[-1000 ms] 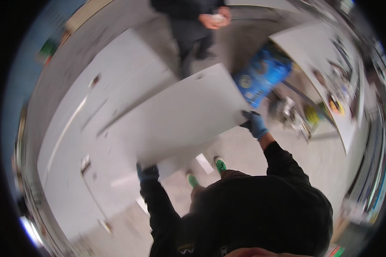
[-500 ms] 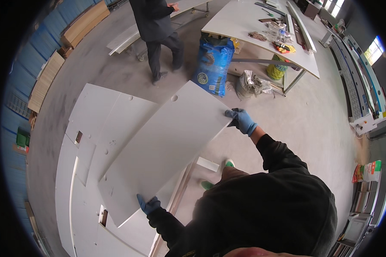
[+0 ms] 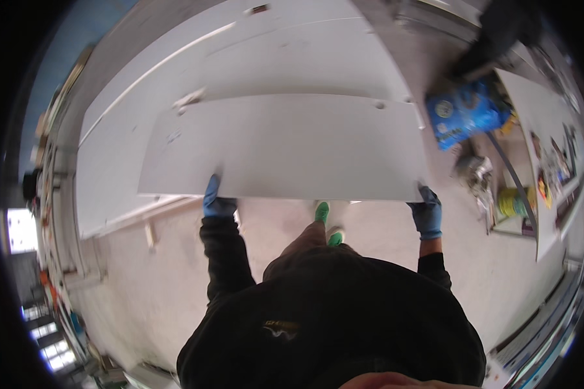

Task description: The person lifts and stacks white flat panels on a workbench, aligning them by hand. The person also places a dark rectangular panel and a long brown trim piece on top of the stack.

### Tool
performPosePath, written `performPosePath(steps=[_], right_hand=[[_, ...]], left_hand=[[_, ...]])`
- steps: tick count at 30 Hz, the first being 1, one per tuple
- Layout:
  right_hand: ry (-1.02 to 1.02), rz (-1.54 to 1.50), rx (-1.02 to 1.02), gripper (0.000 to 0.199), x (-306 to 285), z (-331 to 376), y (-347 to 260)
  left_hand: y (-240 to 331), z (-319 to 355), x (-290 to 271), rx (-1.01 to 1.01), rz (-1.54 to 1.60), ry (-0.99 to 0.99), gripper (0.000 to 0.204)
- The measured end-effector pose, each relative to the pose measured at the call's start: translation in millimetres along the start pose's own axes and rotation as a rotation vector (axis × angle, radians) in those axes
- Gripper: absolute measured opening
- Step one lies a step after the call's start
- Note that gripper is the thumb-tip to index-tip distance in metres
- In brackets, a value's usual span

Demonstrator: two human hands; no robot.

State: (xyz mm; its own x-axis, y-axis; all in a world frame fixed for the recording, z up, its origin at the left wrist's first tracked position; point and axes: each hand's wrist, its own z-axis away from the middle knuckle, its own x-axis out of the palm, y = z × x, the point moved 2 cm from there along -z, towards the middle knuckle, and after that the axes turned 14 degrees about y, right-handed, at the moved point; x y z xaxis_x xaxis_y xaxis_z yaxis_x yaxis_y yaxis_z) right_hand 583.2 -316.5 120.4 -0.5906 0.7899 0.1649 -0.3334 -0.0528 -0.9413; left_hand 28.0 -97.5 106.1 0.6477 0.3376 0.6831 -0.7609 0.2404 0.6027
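Note:
A long light-grey board (image 3: 285, 149) with small round holes near its far edge spans the view in front of me. My left hand (image 3: 219, 200), in a blue glove, is closed on its near edge toward the left end. My right hand (image 3: 426, 211), gloved alike, grips the near right corner. Both thumbs show on the board's upper face; the other fingers are mostly hidden beneath. Beyond and partly under the board lie large light-grey panels (image 3: 253, 61) with a rectangular cutout at the far side.
Right of the panels stands a blue printed sack (image 3: 467, 115), with a crumpled bag (image 3: 477, 175) nearer me. A white-topped worktable (image 3: 532, 149) carrying tools and small packages is at the far right. A person in dark clothes (image 3: 506, 29) is at the upper right, blurred.
My view and body have turned left, so the board now lies nearly crosswise before me. Both hands have kept hold of it. The sack and worktable have shifted to the right of view.

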Motion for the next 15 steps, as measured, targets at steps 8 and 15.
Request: performPosePath(steps=[8,15], right_hand=[[-0.225,-0.194,0.296,0.037,74,100,47],[-0.383,-0.137,0.303,0.037,217,208,90]], left_hand=[[101,63,-121,0.109,0.103,0.12,0.052],[225,76,-280,0.19,0.116,0.123,0.056]])
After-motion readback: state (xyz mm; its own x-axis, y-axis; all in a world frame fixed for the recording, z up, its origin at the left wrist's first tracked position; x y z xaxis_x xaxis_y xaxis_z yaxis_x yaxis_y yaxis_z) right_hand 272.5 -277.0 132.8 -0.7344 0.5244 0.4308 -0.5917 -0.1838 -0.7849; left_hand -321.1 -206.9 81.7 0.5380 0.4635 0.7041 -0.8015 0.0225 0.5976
